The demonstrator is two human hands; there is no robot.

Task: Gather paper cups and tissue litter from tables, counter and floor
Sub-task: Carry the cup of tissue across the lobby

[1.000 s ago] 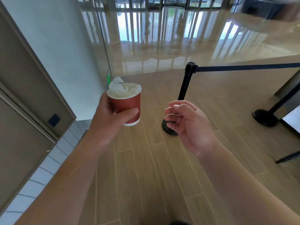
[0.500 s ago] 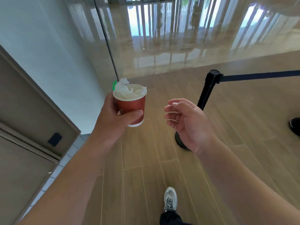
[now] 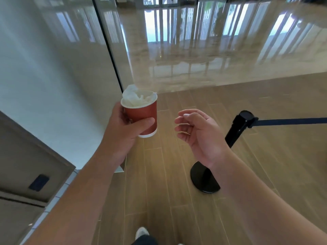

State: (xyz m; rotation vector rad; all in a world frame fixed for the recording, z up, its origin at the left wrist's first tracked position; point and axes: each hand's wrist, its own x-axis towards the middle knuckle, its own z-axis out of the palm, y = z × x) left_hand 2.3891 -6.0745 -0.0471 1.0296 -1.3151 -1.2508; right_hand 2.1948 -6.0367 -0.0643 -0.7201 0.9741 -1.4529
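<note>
My left hand wraps its fingers around the light, crushable red paper cup, tissue loose above them; right hand half-curled, empty.

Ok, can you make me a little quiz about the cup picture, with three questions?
1. True or false: the left hand holds the red paper cup.
2. What white stuff fills the cup?
3. Which is empty? A: the cup. B: the right hand.

Key:
1. True.
2. Crumpled tissue.
3. B. It hangs open beside the cup, in front of the black barrier post.
</note>
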